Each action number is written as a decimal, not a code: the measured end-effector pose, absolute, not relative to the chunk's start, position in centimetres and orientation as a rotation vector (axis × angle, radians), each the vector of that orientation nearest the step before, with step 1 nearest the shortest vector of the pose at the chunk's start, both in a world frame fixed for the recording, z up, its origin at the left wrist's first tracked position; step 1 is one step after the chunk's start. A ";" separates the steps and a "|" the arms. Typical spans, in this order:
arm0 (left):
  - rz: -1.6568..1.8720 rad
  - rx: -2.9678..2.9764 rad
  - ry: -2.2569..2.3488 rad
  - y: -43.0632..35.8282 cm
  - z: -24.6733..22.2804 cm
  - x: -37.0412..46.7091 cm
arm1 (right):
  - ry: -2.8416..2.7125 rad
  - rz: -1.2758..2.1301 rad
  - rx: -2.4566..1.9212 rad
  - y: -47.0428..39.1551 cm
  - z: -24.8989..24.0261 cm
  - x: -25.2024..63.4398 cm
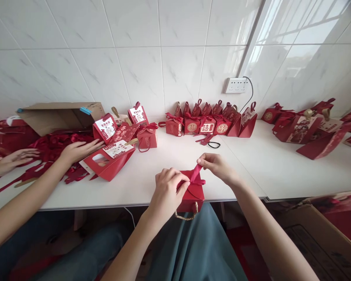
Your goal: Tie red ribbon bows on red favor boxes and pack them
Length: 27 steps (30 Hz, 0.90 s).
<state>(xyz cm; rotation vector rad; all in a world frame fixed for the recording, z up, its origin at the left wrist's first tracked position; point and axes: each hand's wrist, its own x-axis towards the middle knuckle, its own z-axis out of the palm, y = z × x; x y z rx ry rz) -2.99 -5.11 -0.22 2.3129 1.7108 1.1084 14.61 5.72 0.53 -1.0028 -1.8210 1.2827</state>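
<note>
A red gift box (193, 201) with a twisted gold cord handle (187, 217) stands at the table's front edge, close to my lap. Across its top lies a crimson ribbon (196, 172), looped at the middle of the lid. My left hand (169, 187) is closed, pinching the ribbon where it crosses the lid. Up and to the right, my right hand (215, 166) pinches a raised end of the same ribbon between thumb and fingers. The ribbon between both hands is pulled upward.
Finished-looking red boxes (199, 127) line the wall, with a black cord loop (214, 144) before them. At left, a co-worker's hands (81, 150) touch boxes and ribbons near a cardboard carton (61, 113). More red boxes (301, 128) stand right, below a power strip (236, 86).
</note>
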 end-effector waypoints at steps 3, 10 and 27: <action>1.068 2.333 1.734 -5.2 -0.4 -2.8 | -2.047 1.255 -0.960 7.8 0.8 13.6; 1.021 2.566 1.859 -5.7 -0.1 -2.2 | -2.224 0.942 -1.043 8.9 2.4 11.0; 1.226 2.690 2.028 -7.3 -1.8 -0.9 | -2.753 0.937 -0.776 5.4 4.7 7.0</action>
